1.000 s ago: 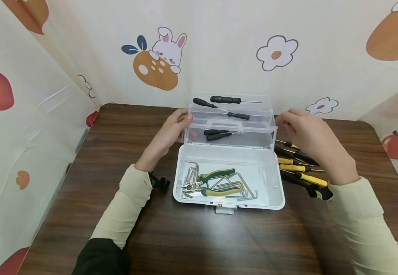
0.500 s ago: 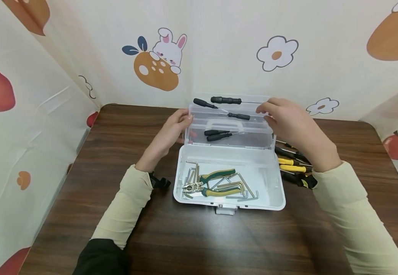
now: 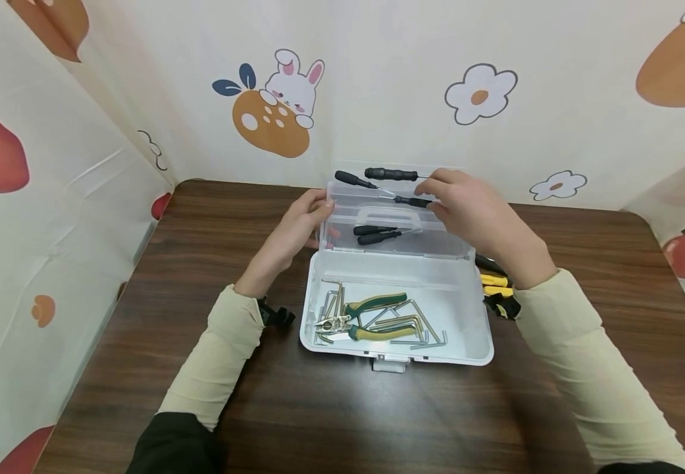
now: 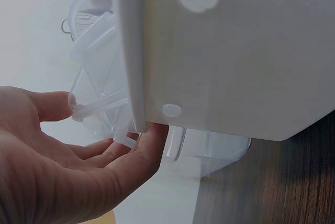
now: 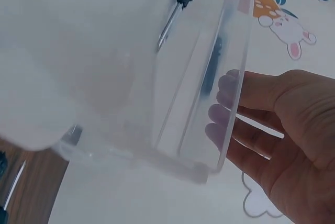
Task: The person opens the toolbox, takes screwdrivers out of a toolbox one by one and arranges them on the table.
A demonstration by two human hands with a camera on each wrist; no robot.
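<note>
A white toolbox stands with its clear plastic upper part raised at the back. My left hand grips the left end of that clear part; in the left wrist view, thumb and fingers bend about its edge. At its right end my right hand reaches in from above, fingertips near a short black screwdriver. Through the clear wall in the right wrist view, the fingertips look loosely bent, close to a dark handle. Other black screwdrivers lie in the clear compartments.
Green-and-yellow pliers and several hex keys lie in the white base. Right of the box, partly under my right arm, yellow-and-black tools lie on the dark wooden table. A patterned sheet hangs behind.
My right hand has moved left, from beside the clear part's right end to over it, near the short black screwdriver. The left hand keeps its hold in the same place.
</note>
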